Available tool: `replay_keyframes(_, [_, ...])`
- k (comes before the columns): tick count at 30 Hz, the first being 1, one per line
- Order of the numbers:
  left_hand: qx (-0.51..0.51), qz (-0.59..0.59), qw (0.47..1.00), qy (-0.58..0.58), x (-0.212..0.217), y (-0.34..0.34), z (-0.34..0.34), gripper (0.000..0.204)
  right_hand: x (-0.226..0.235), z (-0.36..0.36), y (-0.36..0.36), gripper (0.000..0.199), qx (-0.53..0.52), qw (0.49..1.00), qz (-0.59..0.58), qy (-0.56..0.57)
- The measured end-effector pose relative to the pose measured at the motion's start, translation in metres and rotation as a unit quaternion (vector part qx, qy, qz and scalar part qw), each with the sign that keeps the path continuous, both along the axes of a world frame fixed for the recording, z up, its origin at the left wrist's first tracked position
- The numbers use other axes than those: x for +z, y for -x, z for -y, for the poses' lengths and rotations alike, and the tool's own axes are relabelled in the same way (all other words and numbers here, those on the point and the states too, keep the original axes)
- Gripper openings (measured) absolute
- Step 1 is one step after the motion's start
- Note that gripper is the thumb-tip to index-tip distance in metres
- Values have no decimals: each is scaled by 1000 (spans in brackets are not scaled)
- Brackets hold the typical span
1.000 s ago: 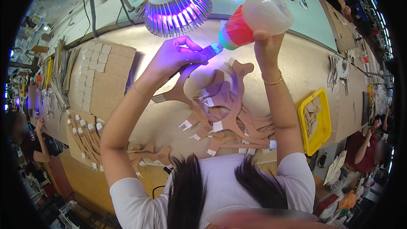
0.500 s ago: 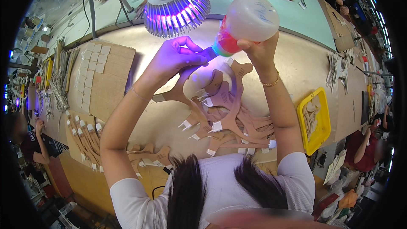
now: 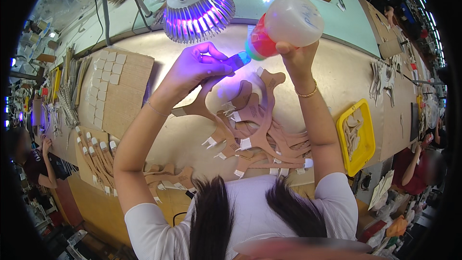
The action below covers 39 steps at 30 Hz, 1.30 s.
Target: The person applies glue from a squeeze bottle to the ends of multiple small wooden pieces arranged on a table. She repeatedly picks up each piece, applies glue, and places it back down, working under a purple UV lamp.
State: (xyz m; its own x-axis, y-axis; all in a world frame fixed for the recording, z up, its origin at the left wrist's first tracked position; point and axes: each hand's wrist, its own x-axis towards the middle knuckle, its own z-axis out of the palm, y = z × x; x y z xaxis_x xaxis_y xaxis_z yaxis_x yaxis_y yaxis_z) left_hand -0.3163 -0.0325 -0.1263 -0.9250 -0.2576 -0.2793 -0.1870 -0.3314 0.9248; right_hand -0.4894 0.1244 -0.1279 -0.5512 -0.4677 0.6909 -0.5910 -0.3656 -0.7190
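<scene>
In the middle of the bench, under a violet-lit lamp, my left hand pinches a brown leather-like strap. Its tip glows blue in the light, and its forked lower part hangs toward the pile below. Gripped in my right hand is a whitish squeeze bottle with a red and green neck. The bottle is tilted, neck down to the left, a small gap from the strap's tip. Several similar forked strap pieces with white tabs lie heaped beneath my hands.
A yellow basket of light pieces stands right of my right arm. To the left lies a brown board with pale squares. More white-tipped straps rest near my left elbow. Other people work at both sides.
The bottle in my right hand has drawn slightly right, away from the strap's tip, which now shows uncovered. My left hand has barely moved.
</scene>
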Motion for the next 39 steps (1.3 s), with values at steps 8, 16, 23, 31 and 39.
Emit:
replay_keyframes(8, [28,12,985,167,26,-40,-13,25,-3,-28,19,96,72,961,257,75])
replay_keyframes(16, [263,-224,911,223,94,-151,-68,37,-26,-86,13,91,334,769,544,-35])
replay_keyframes(23, [430,-295,788,327,124,-224,-82,31,-59,-127,-1,81,410,672,616,-30])
replay_keyframes(31, [518,-61,842,137,19,-288,-42,32,-42,-149,-11,79,392,716,576,-33])
replay_keyframes(39, [435,201,857,190,-73,-328,-8,26,-34,-147,-17,74,393,721,570,-31])
